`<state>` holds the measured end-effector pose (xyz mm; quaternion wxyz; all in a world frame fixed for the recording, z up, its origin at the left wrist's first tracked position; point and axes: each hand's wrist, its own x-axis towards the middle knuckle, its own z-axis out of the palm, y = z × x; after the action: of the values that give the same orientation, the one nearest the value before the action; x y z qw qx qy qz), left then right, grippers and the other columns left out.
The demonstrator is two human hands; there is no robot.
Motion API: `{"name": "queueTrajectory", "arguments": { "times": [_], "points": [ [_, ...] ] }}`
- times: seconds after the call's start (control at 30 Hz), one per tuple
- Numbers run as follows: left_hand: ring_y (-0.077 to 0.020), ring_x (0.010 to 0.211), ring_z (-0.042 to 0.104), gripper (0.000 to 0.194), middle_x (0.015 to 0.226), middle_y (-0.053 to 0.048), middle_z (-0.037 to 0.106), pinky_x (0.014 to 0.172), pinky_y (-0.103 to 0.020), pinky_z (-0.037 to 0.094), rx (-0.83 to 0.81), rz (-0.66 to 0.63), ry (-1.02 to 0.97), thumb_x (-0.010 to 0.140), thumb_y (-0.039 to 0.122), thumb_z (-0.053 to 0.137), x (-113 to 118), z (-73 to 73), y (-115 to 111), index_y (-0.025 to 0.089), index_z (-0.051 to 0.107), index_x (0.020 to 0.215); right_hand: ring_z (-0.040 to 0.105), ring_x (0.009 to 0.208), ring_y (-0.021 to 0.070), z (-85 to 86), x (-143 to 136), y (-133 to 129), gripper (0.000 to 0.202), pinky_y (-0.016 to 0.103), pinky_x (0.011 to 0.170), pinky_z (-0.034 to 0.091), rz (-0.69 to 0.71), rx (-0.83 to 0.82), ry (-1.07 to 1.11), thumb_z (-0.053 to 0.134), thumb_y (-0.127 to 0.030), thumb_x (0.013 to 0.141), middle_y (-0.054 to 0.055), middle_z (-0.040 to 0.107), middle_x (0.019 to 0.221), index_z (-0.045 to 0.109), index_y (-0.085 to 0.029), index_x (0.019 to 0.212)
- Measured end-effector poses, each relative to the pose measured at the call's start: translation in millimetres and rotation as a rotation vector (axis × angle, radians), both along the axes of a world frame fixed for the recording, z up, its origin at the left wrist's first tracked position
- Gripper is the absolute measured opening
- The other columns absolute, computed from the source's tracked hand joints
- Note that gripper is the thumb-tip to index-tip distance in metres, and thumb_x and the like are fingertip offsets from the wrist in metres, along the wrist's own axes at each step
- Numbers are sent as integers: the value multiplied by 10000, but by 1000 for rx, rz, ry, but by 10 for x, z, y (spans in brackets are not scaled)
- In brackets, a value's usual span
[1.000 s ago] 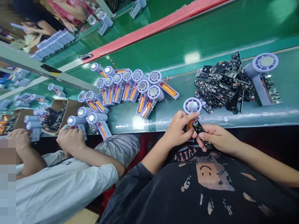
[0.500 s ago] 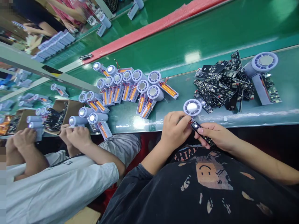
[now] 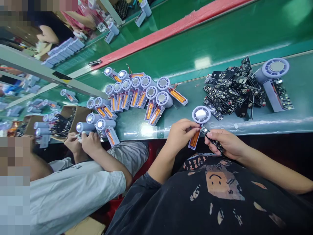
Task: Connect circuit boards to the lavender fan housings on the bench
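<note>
Your left hand [image 3: 182,135] is pinching at the thin wires [image 3: 200,126] below the fan's head, while your right hand [image 3: 227,142] is gripping a circuit board [image 3: 215,142], its end lying just beside those fingertips. The fan's orange battery [image 3: 194,139], hidden by your left hand a moment ago, is now showing, leaving the wiring easier to follow. The fan [image 3: 201,114] is resting its head just beyond your left fingertips, nearer than the board pile [image 3: 230,91].
</note>
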<state>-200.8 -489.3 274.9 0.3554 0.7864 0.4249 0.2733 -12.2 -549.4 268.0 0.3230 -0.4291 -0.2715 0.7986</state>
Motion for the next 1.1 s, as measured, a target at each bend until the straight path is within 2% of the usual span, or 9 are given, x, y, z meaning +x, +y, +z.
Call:
{"name": "queueTrajectory", "arguments": {
  "times": [0.23,0.33,0.4,0.5,0.6,0.73,0.9,0.97,1.1],
  "points": [
    [-134,701,655,25,799,-31,722,659,-262,541,-225,20,-13,828,180,756,1,49,82,181,781,829,375,351,75,-16,9,1,432,224,390,256,19,7,-96,711,-605,692,-37,522,435,603,-187,678],
    [-134,666,620,42,762,-12,689,665,-284,539,-207,46,84,803,198,758,0,98,118,174,732,825,371,342,72,-29,0,5,439,220,385,254,22,3,-111,707,-612,687,-40,523,437,602,-186,680],
    [-155,754,635,291,953,-41,706,725,-323,560,-120,82,94,733,192,800,7,120,180,177,693,1004,363,341,72,-31,-6,8,432,221,383,256,28,5,-115,697,-611,694,-43,516,435,597,-190,683],
    [-247,1144,631,664,1414,-129,570,955,-422,553,-51,-101,-18,719,147,767,29,112,329,222,542,1339,341,341,71,-23,3,13,432,222,379,249,33,11,-128,685,-616,702,-48,502,433,586,-196,690],
    [-285,1318,546,662,1441,-119,548,1084,-468,489,-100,-326,-71,756,114,667,66,67,441,249,508,1384,344,347,75,-4,49,27,445,228,380,241,53,32,-180,664,-635,721,-49,501,452,593,-196,733],
    [-325,1306,504,695,1308,-118,554,1169,-556,384,-9,-142,29,672,120,692,137,1,347,231,526,1338,412,381,94,43,142,67,381,250,410,293,65,175,-458,614,-580,784,-57,533,561,588,-208,861],
    [-333,1327,460,724,1322,-109,483,1152,-586,378,45,118,80,736,167,673,161,-122,102,282,460,1419,505,568,133,97,209,112,241,260,548,359,23,492,-832,587,-407,860,-54,580,675,579,-250,1042],
    [-341,1421,396,776,1466,-125,403,1180,-576,359,75,57,48,771,201,675,107,-173,97,306,389,1485,541,630,147,81,219,127,205,274,595,394,38,512,-839,585,-390,874,-33,620,713,595,-243,1017],
    [-346,1552,266,890,1670,-114,265,1243,-556,302,127,-228,-13,803,252,679,-64,-213,203,335,247,1577,641,796,183,-7,223,166,193,311,714,486,-26,497,-695,619,-385,862,25,711,873,612,-224,969]
  ]
}}
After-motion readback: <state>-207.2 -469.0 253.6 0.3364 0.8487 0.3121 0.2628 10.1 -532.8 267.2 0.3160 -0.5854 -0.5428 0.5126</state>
